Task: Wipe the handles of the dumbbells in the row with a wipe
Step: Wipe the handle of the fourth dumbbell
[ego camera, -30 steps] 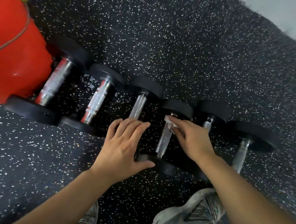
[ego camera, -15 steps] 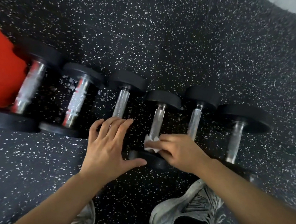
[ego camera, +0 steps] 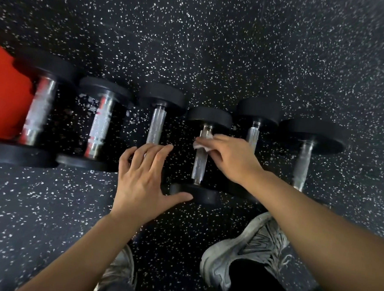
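Several black dumbbells with knurled chrome handles lie side by side in a row on the speckled rubber floor. My right hand (ego camera: 230, 157) holds a small white wipe (ego camera: 202, 143) pressed on the upper part of the fourth dumbbell's handle (ego camera: 200, 165). My left hand (ego camera: 144, 178) rests flat with fingers spread over the near end of the third dumbbell (ego camera: 157, 124), its thumb beside the fourth one's near weight (ego camera: 196, 194). The fifth handle (ego camera: 253, 133) is partly hidden behind my right hand.
A red object (ego camera: 1, 95) stands at the left edge behind the biggest dumbbell (ego camera: 39, 112). My grey sneakers (ego camera: 247, 247) are on the floor just below the row. Open speckled floor (ego camera: 216, 44) stretches beyond the dumbbells.
My right hand slid the wipe from the near end of the fourth handle back up toward its far end. The left hand stayed put; the view shifted slightly.
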Tool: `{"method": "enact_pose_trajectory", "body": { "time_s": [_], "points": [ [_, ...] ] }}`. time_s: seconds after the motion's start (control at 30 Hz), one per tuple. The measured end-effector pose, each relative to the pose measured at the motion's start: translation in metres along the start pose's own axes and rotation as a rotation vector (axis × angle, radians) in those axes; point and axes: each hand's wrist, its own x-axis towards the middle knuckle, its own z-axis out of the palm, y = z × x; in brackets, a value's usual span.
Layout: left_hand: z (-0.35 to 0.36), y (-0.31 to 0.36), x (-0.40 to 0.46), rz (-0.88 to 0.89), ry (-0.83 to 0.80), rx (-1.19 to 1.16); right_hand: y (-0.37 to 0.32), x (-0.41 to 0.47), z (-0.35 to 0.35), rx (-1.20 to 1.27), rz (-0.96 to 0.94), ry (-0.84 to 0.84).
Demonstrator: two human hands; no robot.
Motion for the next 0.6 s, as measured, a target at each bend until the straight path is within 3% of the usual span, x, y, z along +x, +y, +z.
{"method": "enact_pose_trajectory", "body": {
  "time_s": [0.23,0.33,0.47,0.6],
  "points": [
    [0.000,-0.001,-0.001,-0.008,-0.012,-0.015,-0.012,-0.024,-0.006,0.017,-0.179,-0.233],
    [0.001,-0.001,0.000,-0.014,-0.011,-0.011,-0.014,-0.025,-0.002,-0.083,-0.252,-0.304],
    [0.001,-0.002,0.000,-0.009,-0.016,-0.003,-0.008,-0.017,-0.001,-0.145,-0.256,-0.116],
    [0.001,-0.002,0.000,-0.007,-0.008,0.002,-0.005,-0.006,-0.008,-0.083,-0.088,0.133]
  ]
}}
